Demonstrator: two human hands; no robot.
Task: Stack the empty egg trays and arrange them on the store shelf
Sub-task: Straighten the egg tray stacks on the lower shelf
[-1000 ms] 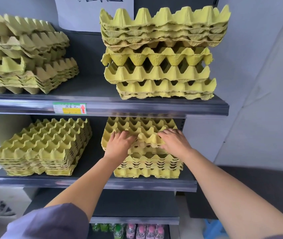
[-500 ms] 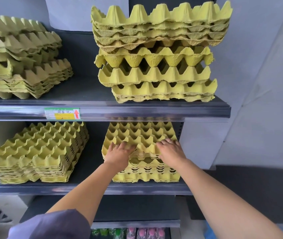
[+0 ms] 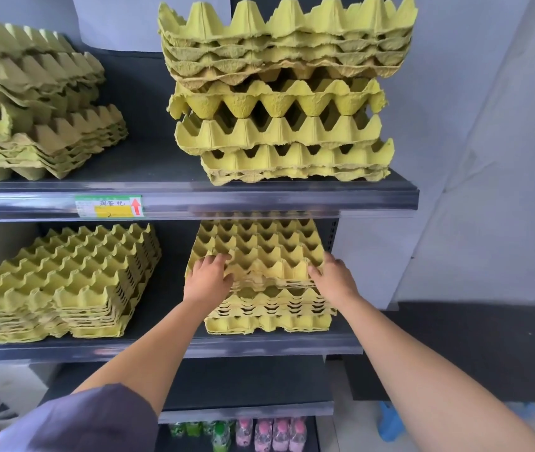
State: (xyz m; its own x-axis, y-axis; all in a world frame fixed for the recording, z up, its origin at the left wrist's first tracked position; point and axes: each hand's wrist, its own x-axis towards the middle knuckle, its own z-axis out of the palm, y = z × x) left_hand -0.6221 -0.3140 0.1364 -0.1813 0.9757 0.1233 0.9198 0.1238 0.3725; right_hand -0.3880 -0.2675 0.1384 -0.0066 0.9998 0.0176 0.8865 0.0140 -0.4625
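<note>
Head view of a store shelf unit holding yellow-green pulp egg trays. The left hand (image 3: 207,279) grips the near left corner of the top tray (image 3: 259,252), its fingers curled over the tray's upper face and the thumb tucked against the front edge. The right hand (image 3: 336,278) grips the near right corner of the same tray, fingers wrapped round the side and the thumb pointing inward along the front rim. The top tray lies between the two sets of fingers and extends away from them toward the back of the shelf. Directly beneath the fingers it rests on a stack (image 3: 269,313) of nested trays, which stands on the middle shelf (image 3: 259,349). To the left of the left fingers, well apart, a second pile of trays (image 3: 64,282) sits on the same shelf. Above the fingers, the upper shelf (image 3: 292,200) carries a tall, loosely nested pile (image 3: 285,99) directly overhead and an untidy pile (image 3: 31,102) further left. A price label (image 3: 109,206) with a red arrow is fixed to the front rail of the upper shelf. Below the wrists, small bottles (image 3: 259,433) stand on the lowest level, and a grey-purple sleeve (image 3: 80,419) covers the left upper arm.
</note>
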